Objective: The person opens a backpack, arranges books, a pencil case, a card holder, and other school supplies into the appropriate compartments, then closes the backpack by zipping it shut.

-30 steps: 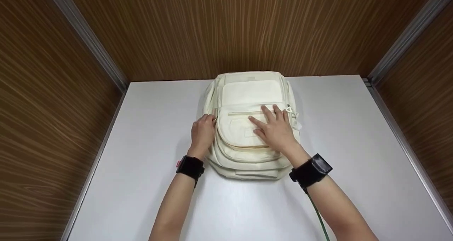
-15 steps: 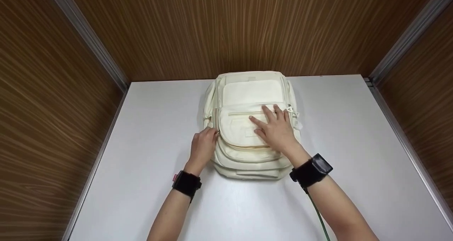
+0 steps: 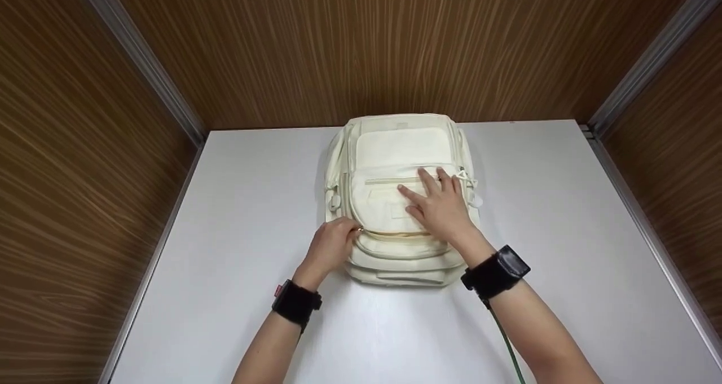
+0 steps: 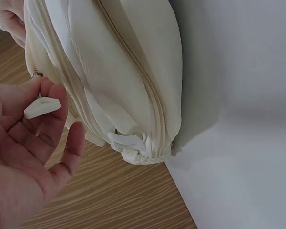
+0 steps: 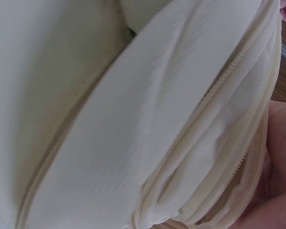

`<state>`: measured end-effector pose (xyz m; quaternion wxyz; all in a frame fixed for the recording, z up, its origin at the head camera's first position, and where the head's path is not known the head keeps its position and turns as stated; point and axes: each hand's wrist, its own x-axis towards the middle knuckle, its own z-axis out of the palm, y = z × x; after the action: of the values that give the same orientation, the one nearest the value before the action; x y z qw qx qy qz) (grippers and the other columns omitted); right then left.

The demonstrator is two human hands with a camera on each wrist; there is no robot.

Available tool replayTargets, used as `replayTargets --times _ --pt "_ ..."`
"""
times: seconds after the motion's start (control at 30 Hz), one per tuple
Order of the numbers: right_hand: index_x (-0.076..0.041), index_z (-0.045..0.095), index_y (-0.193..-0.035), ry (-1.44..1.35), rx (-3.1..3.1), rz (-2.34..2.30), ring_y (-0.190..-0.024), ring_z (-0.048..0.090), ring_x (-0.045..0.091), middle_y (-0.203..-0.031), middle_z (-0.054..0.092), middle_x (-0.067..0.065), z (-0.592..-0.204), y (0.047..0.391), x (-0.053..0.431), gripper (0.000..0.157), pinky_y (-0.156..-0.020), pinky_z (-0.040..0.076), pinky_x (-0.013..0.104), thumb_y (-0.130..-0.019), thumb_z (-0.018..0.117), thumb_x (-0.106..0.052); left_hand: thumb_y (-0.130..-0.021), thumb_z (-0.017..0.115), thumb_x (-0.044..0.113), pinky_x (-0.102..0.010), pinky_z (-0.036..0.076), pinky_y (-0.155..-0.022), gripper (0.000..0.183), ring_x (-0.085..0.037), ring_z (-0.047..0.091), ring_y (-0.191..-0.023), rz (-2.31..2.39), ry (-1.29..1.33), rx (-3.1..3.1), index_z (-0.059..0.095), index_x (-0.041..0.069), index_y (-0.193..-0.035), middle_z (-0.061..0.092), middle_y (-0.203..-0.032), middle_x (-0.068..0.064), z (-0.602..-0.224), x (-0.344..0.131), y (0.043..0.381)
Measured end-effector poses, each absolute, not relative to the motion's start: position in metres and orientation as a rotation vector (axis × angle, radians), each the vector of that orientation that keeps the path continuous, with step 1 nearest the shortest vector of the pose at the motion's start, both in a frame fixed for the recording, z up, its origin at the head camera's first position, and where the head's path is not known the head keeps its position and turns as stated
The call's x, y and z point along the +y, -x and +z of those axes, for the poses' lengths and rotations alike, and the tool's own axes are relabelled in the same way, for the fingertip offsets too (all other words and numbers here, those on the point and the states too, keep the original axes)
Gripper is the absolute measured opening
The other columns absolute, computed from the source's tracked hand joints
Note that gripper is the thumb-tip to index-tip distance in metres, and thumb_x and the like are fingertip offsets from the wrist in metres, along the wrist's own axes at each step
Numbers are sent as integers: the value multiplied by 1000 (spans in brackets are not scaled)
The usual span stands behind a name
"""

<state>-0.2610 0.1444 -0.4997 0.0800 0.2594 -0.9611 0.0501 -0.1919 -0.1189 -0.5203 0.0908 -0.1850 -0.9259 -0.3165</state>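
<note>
A cream backpack (image 3: pixel 403 147) lies front side up on the white table. At the lower left curve of its front pocket, my left hand (image 3: pixel 333 246) pinches a zipper pull (image 4: pixel 42 108) between thumb and forefinger, and the white tab hangs against the fingers. The metal slider (image 4: pixel 37 75) shows just past the fingertips. My right hand (image 3: pixel 443 209) rests on the front pocket with its fingers spread. Along the pocket's lower edge the zipper teeth (image 5: pixel 233 176) are parted, seen in the right wrist view.
A side strap buckle (image 4: pixel 127 140) sits on the bag's flank. White cord pulls (image 3: pixel 465 178) hang at its right side. Wood-grain panels (image 3: pixel 361 45) enclose the white table (image 3: pixel 254 192) at the back and sides. A green cable (image 3: pixel 510 347) runs from the right wrist.
My left hand has slid the zipper pull down the pocket's left side and round toward its lower corner. The right hand has stayed in place on the pocket.
</note>
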Motion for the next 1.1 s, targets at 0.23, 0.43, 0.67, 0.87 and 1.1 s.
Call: replayTargets --times 0.23,0.43,0.67,0.87,1.1 --pt "-35 52 -142 -782 -2842 151 -138 23 51 -154 32 18 -501 261 147 44 -105 19 69 -99 56 -42 -93 65 4 -33 53 -72 5 -19 64 -81 -958 664 -2775 69 3 -95 66 -88 -5 -519 -104 183" --pt "-35 52 -142 -775 -2842 165 -139 21 51 -154 30 17 -502 262 152 45 -106 17 69 -98 57 -43 -95 63 7 -30 52 -68 5 -17 63 -77 -888 723 -2760 65 4 -93 63 -87 -4 -522 -86 178" --pt "-32 54 -141 -765 -2815 158 -140 19 52 -153 32 19 -501 257 150 45 -108 13 68 -97 60 -39 -92 67 12 -31 49 -56 11 -13 60 -65 -881 581 -2735 65 8 -82 62 -74 1 -524 -78 174" --pt "-8 69 -117 -769 -2656 433 -130 42 42 -134 50 21 -497 240 133 30 -109 27 55 -88 74 -15 -89 70 20 -28 43 -45 21 -10 53 -50 -891 445 -2771 64 15 -69 58 -58 8 -523 -75 167" --pt "-12 64 -68 -854 -2758 754 -54 54 13 -62 59 -4 -491 212 102 24 -52 46 34 -90 70 -19 -87 69 17 -28 42 -44 22 -11 52 -48 -886 516 -2739 61 14 -66 55 -56 6 -521 -70 160"
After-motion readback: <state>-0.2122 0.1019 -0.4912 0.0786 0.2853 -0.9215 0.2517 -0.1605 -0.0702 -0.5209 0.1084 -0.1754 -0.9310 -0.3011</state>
